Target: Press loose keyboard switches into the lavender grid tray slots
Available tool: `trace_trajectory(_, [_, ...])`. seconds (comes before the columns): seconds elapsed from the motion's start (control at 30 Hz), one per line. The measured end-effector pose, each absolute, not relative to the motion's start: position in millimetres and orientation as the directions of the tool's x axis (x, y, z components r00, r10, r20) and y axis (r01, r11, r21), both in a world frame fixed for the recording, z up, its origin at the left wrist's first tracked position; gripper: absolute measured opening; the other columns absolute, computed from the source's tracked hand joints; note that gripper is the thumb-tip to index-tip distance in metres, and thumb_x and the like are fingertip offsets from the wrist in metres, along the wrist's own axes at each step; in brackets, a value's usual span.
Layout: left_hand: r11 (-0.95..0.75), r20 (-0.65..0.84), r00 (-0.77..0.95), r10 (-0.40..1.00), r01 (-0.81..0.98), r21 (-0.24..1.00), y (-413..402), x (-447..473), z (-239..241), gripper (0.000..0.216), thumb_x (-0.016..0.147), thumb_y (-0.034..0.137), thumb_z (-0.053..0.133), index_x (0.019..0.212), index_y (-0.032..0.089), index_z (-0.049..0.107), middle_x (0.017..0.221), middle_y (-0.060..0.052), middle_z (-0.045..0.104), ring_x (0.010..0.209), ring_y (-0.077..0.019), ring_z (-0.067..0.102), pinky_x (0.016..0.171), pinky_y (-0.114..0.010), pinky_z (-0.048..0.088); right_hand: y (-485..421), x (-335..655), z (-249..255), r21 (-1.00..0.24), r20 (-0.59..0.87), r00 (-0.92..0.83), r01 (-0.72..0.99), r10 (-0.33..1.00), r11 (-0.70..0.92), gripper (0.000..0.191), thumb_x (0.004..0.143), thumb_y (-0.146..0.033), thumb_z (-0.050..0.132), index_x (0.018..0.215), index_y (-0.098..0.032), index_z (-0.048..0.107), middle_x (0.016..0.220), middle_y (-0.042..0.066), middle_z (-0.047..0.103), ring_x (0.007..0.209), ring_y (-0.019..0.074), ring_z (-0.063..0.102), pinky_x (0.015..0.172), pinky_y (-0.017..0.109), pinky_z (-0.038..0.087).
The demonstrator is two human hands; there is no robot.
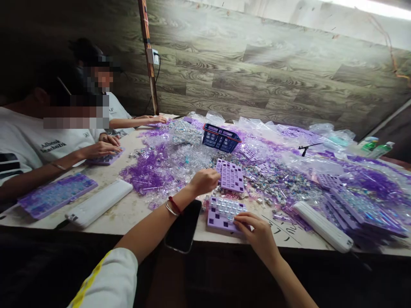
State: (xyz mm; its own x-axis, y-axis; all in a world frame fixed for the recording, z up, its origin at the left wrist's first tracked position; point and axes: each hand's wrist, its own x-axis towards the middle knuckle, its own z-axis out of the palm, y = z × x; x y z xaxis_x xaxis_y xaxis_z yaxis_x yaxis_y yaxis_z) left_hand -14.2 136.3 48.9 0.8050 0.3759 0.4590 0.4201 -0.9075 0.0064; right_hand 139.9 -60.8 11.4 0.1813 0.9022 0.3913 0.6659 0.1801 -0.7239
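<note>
Touching clear, glossy, boxy keycaps [224,208]: right grip [260,233].

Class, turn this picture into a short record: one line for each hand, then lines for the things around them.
Left hand: at the left edge of the far purple panel
Right hand: at the near purple panel, beside its clear pieces
Phone: black, left of the near purple panel
Basket: dark blue, orange-rimmed

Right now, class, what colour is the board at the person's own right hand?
The board is light purple; the head view shows it best.
</note>
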Motion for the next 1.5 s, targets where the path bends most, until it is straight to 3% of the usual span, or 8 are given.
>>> trace_trajectory(0.1, [-0.713, 0.502, 0.564, 0.655, 0.682, 0.164, 170.1, -33.0, 48.7, 0.014, 0.085, 0.017, 0.048, 0.086, 0.017, 0.062, 0.088, -0.007, 0.064, 0.086, -0.0190, 0.059, 0.075, -0.027, 0.044, -59.0, 142.9, 12.6, -0.708, 0.382, 0.160, 0.683, 0.910, 0.177, 0.027, 0.084, -0.043, 0.055, 0.079, -0.023, 0.072, 0.084, 0.010, 0.065, 0.078, 0.0249, 0.063, 0.071, 0.036, 0.053])
trace_trajectory(0.2, [-0.556, 0.496, 0.393, 0.774, 0.798, 0.234, 195.8, -52.4, 48.7, 0.019, 0.085, 0.015, 0.045, 0.091, 0.017, 0.063, 0.095, -0.008, 0.065, 0.092, -0.0206, 0.059, 0.077, -0.028, 0.044, -56.2, 144.2, 14.0, -0.696, 0.347, 0.117, 0.697, 0.931, 0.172, 0.025, 0.085, -0.039, 0.052, 0.080, -0.021, 0.070, 0.083, 0.010, 0.063, 0.075, 0.0229, 0.061, 0.067, 0.033, 0.051])
trace_trajectory(0.43, [-0.589, 0.390, 0.489, 0.780, 0.784, 0.196, 210.3, -70.9, 50.7, 0.018, 0.083, 0.019, 0.050, 0.090, 0.016, 0.067, 0.087, -0.007, 0.066, 0.087, -0.0201, 0.060, 0.079, -0.028, 0.046, -54.1, 137.4, 19.8, -0.567, 0.322, 0.085, 0.815, 0.943, 0.120, 0.017, 0.085, -0.025, 0.042, 0.074, -0.021, 0.055, 0.079, 0.008, 0.059, 0.072, 0.0222, 0.059, 0.067, 0.035, 0.046])
trace_trajectory(0.53, [-0.657, 0.357, 0.576, 0.735, 0.734, 0.169, 206.6, -67.9, 45.1, 0.021, 0.081, 0.024, 0.057, 0.099, 0.019, 0.066, 0.108, -0.007, 0.063, 0.104, -0.0211, 0.055, 0.090, -0.029, 0.044, -55.9, 135.6, 20.1, -0.540, 0.310, 0.072, 0.834, 0.948, 0.114, 0.017, 0.087, -0.023, 0.038, 0.076, -0.021, 0.051, 0.080, 0.008, 0.058, 0.071, 0.0223, 0.059, 0.067, 0.036, 0.045])
trace_trajectory(0.67, [-0.643, 0.351, 0.585, 0.731, 0.763, 0.067, 202.4, -62.7, 33.7, 0.048, 0.080, 0.038, 0.062, 0.124, 0.022, 0.055, 0.142, -0.011, 0.040, 0.131, -0.0338, 0.030, 0.105, -0.048, 0.029, -59.5, 135.1, 19.5, -0.536, 0.331, 0.051, 0.832, 0.942, 0.144, 0.018, 0.090, -0.024, 0.036, 0.079, -0.021, 0.051, 0.082, 0.008, 0.058, 0.074, 0.0215, 0.059, 0.069, 0.034, 0.045])
trace_trajectory(0.83, [-0.602, 0.253, 0.580, 0.774, 0.799, 0.010, 202.7, -58.4, 28.1, 0.060, 0.084, 0.047, 0.053, 0.138, 0.024, 0.041, 0.144, -0.011, 0.037, 0.131, -0.0384, 0.026, 0.105, -0.052, 0.026, -60.4, 135.1, 18.1, -0.511, 0.361, 0.032, 0.843, 0.932, 0.169, 0.019, 0.091, -0.022, 0.037, 0.080, -0.020, 0.052, 0.082, 0.007, 0.057, 0.075, 0.0206, 0.058, 0.069, 0.033, 0.046])
trace_trajectory(1.23, [-0.678, 0.336, 0.614, 0.714, 0.726, 0.113, 210.0, -61.3, 34.5, 0.020, 0.082, 0.024, 0.059, 0.099, 0.018, 0.068, 0.111, -0.010, 0.059, 0.105, -0.0258, 0.050, 0.094, -0.036, 0.041, -60.8, 133.6, 15.2, -0.490, 0.374, 0.096, 0.865, 0.922, 0.108, 0.015, 0.089, -0.019, 0.043, 0.078, -0.019, 0.054, 0.081, 0.006, 0.059, 0.077, 0.0212, 0.059, 0.070, 0.032, 0.045])
trace_trajectory(1.5, [-0.631, 0.435, 0.486, 0.758, 0.714, 0.303, 213.2, -60.1, 41.9, 0.035, 0.078, -0.002, 0.045, 0.091, 0.017, 0.071, 0.102, -0.006, 0.068, 0.098, -0.0204, 0.061, 0.093, -0.035, 0.045, -66.4, 134.6, 19.2, -0.546, 0.396, 0.110, 0.826, 0.912, 0.137, 0.015, 0.089, -0.025, 0.049, 0.084, -0.020, 0.063, 0.077, 0.003, 0.059, 0.064, 0.0161, 0.056, 0.062, 0.029, 0.044])
